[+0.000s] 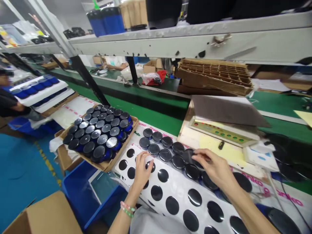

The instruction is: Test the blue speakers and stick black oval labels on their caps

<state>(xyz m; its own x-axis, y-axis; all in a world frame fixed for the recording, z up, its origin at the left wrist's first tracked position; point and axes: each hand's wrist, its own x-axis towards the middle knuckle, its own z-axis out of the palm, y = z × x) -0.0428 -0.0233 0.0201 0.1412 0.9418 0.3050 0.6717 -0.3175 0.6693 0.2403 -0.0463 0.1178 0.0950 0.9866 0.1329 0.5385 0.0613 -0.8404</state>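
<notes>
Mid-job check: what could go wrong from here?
The right hand is right at the closely set black-topped pieces, so it might knock neighbours out of line. The left hand is at the sheet of black discs and could drag or crease it. The filled carton sits near the blue bin at the bench's edge; a bump might spill some.

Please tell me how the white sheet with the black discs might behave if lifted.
The white sheet would probably bend, as it looks thin. That thinness also suggests it is light for its size. Its black discs may feel slick, given their glossy highlights.
</notes>
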